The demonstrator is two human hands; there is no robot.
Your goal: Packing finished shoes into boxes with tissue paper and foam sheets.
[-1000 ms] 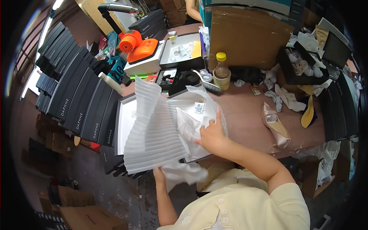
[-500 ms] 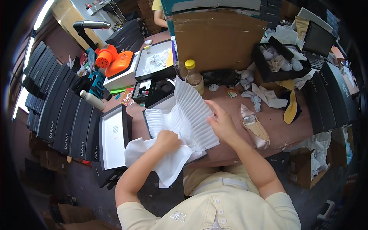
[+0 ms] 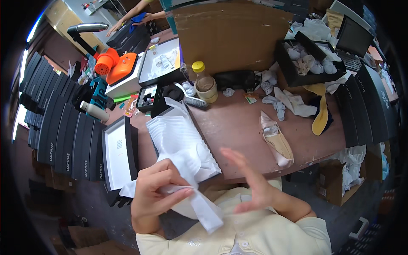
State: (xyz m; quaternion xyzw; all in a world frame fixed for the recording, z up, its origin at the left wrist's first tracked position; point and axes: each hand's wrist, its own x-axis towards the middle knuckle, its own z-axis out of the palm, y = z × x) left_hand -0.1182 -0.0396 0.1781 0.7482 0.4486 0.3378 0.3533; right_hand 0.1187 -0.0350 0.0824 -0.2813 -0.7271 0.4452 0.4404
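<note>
Brown table [image 3: 238,127] with shoe [image 3: 276,142], jar [image 3: 205,85]

We see black shoe boxes [image 3: 63,140] stacked at left, an open white-lined box [image 3: 119,155] near, a brown carton [image 3: 231,36] far.

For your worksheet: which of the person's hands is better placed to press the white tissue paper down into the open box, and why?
Probably the right hand: it is open, flat and free beside the white tissue paper in the box. The left hand already has its grip on the paper's loose end.

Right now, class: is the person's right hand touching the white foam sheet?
Apart. The head view shows the right hand open, with brown table visible between it and the white foam sheet, which the left hand grips.
</note>
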